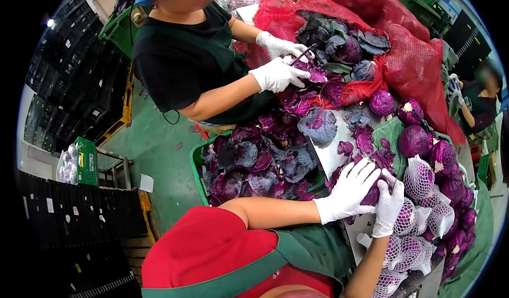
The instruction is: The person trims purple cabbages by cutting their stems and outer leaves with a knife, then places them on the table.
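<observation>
My left hand (350, 189), in a white glove, lies over a purple cabbage (371, 194) at the table's near edge, its fingers pressed round the top and left side. On the cabbage's right side is my right hand (389, 205), also gloved, with bent fingers against it. Much of this cabbage is hidden under both hands. Just to the right sit cabbages in white foam nets (419, 177). Loose purple leaves (364, 139) lie on the metal table (330, 157) beyond my hands.
Across the table's left side, a co-worker (185, 59) in white gloves handles a cabbage. A green crate (199, 165) full of leaves stands below. Red mesh sacks (411, 78) fill the back. Bare cabbages (444, 156) are piled right. Another person (480, 94) stands far right.
</observation>
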`<state>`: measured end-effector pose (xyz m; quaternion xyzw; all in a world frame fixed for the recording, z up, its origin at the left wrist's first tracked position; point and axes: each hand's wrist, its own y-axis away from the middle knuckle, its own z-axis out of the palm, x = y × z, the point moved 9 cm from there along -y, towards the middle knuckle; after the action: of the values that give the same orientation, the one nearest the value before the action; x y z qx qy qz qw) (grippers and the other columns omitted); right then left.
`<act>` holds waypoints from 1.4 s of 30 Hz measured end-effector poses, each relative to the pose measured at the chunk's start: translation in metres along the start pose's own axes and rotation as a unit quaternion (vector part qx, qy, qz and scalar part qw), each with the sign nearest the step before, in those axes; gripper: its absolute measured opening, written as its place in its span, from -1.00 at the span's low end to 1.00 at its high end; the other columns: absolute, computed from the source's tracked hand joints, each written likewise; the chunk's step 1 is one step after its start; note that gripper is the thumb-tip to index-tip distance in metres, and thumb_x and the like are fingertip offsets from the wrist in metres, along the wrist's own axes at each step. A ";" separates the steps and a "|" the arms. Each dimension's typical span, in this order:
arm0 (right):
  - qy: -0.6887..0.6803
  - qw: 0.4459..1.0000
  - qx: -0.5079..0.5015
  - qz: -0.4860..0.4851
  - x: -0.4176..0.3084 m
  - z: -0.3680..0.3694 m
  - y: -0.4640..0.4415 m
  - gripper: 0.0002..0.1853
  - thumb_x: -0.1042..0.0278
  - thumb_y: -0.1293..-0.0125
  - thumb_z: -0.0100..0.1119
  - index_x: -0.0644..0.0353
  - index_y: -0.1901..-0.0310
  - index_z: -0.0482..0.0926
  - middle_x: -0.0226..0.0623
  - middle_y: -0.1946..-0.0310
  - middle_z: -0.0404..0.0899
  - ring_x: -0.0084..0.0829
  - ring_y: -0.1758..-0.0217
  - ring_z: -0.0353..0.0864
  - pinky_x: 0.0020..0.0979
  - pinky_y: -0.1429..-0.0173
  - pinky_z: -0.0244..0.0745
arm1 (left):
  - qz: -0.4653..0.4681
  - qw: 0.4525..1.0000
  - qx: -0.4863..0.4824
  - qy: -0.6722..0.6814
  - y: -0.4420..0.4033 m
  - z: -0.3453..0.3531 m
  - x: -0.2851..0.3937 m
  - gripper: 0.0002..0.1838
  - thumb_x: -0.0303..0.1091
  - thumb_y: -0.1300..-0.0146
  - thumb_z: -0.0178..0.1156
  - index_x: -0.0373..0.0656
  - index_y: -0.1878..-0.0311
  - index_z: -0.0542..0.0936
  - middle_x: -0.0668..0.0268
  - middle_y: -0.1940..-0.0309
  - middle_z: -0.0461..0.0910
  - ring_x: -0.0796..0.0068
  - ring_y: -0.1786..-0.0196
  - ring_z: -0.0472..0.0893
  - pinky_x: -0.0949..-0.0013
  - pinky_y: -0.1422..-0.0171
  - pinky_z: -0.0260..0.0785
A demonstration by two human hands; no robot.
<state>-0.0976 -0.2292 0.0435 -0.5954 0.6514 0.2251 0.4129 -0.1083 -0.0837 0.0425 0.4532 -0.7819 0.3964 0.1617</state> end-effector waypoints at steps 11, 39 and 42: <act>0.399 0.907 0.106 -0.086 -0.014 -0.009 0.001 -0.80 0.26 -0.44 0.14 0.24 0.22 0.52 -0.09 0.28 0.56 -0.07 0.34 0.63 -0.16 0.28 0.53 | 0.030 0.999 -0.023 0.006 -0.008 0.002 0.010 -0.12 -0.05 0.12 0.48 0.02 -0.36 0.43 0.06 -0.36 0.33 -0.02 -0.51 0.21 -0.16 -0.51 0.06; 0.132 0.991 -0.020 0.005 -0.022 0.022 0.026 -0.16 -0.05 -0.17 0.38 0.16 -0.43 0.33 0.06 -0.25 0.44 -0.03 -0.31 0.48 -0.14 -0.41 0.34 | 0.039 0.999 -0.022 0.006 -0.012 -0.015 -0.035 -0.08 -0.07 0.12 0.47 -0.15 -0.38 0.39 0.02 -0.30 0.37 0.00 -0.37 0.33 0.09 -0.47 0.20; 0.035 0.999 -0.014 -0.009 -0.013 0.021 0.026 -0.29 0.12 -0.18 0.41 0.23 -0.33 0.43 -0.01 -0.21 0.49 -0.14 -0.29 0.51 -0.22 -0.39 0.37 | 0.019 0.999 -0.043 -0.013 -0.014 -0.018 -0.035 -0.11 0.03 0.10 0.48 -0.13 -0.34 0.45 0.01 -0.27 0.38 -0.01 -0.33 0.35 0.06 -0.43 0.24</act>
<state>-0.1178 -0.2001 0.0375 -0.6144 0.6568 0.2098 0.3835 -0.0798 -0.0538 0.0391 0.4359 -0.8088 0.3597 0.1626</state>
